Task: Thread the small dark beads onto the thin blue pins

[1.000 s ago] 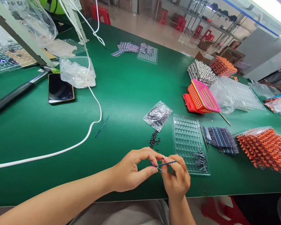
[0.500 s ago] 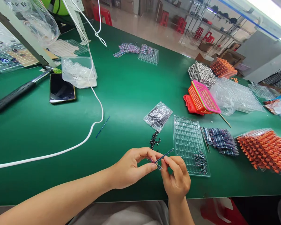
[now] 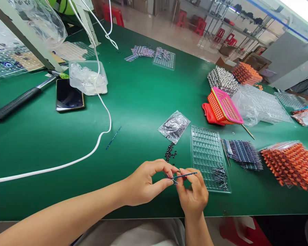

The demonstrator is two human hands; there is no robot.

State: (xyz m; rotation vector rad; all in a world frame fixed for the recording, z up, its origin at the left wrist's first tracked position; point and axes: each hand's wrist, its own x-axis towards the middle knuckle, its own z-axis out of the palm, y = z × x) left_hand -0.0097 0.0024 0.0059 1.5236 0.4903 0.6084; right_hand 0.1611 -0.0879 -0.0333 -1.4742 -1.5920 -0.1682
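Head view: above the green counter [image 3: 138,102], near its front edge, a thin dark-blue patterned strip [image 3: 186,175] is held, with one end clamped between the fingers of the left hand [image 3: 147,182]. Bent fingers of the right hand [image 3: 194,191] are placed around the strip, but whether they are pressed together on it cannot be told. Beyond the hands, small round black beads [image 3: 168,153] are scattered near a clear plastic bag [image 3: 174,126]. On the right, a clear ridged plastic tray [image 3: 205,153] is seen.
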